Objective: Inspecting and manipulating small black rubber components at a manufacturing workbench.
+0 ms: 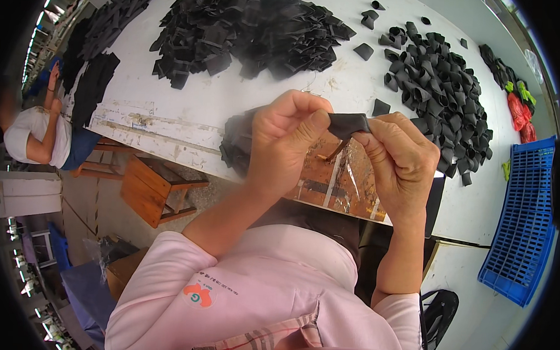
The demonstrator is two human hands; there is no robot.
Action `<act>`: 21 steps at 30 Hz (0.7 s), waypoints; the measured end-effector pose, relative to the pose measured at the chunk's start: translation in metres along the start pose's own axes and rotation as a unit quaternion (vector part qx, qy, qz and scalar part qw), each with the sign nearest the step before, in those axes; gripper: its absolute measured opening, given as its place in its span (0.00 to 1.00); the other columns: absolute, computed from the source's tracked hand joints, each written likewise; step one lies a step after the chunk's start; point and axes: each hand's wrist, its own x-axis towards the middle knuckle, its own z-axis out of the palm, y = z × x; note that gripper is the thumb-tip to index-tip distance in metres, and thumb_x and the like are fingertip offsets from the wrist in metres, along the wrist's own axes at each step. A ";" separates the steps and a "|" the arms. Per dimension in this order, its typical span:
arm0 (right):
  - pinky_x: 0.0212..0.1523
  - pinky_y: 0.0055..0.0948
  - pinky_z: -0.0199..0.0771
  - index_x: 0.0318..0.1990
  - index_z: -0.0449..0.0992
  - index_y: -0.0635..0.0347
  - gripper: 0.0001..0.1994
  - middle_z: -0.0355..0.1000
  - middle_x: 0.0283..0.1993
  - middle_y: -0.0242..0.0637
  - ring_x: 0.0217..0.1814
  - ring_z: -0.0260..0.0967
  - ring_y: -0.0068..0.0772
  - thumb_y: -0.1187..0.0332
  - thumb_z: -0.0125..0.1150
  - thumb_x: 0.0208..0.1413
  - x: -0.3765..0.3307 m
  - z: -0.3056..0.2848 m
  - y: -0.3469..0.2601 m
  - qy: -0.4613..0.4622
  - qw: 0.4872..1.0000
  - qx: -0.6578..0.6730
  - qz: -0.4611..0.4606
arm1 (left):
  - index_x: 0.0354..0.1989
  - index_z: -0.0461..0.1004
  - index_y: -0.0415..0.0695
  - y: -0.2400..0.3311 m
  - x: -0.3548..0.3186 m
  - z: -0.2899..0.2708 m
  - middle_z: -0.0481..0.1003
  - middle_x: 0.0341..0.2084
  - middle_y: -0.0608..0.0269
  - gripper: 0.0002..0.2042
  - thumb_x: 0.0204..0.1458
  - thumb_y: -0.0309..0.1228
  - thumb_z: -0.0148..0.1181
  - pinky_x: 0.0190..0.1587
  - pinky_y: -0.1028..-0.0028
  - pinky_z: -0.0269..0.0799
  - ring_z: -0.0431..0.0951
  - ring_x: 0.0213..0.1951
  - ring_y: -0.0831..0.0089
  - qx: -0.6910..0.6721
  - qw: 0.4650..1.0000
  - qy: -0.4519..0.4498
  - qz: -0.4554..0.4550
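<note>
Between my two hands a small piece of black fabric point(348, 123) is held up above the worktable point(189, 125). My left hand point(288, 129) pinches its left end between thumb and fingers. At the other end my right hand point(404, 151) grips it, thumb and fingertips pressed together. Below the cloth lies a worn brown board point(335, 177) with strips of clear tape on it. A stack of dark fabric pieces point(235, 142) is partly hidden behind my left hand. One flat black piece point(381, 107) lies just beyond my right hand.
A large heap of flat black pieces point(254, 32) covers the far table. To the right is a pile of rolled black pieces point(443, 88). A blue plastic crate point(519, 220) stands at the right edge. A wooden stool point(153, 189) and another person point(38, 132) are at the left.
</note>
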 end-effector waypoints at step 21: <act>0.18 0.18 0.56 0.28 0.73 0.64 0.06 0.64 0.18 0.33 0.17 0.59 0.22 0.77 0.61 0.39 0.002 -0.005 -0.011 0.029 0.998 -0.046 0.016 | 0.27 0.70 0.36 0.026 0.019 -0.005 0.71 0.26 0.61 0.03 0.42 0.18 0.57 0.35 0.83 0.64 0.69 0.29 0.81 0.199 0.974 -0.101 0.036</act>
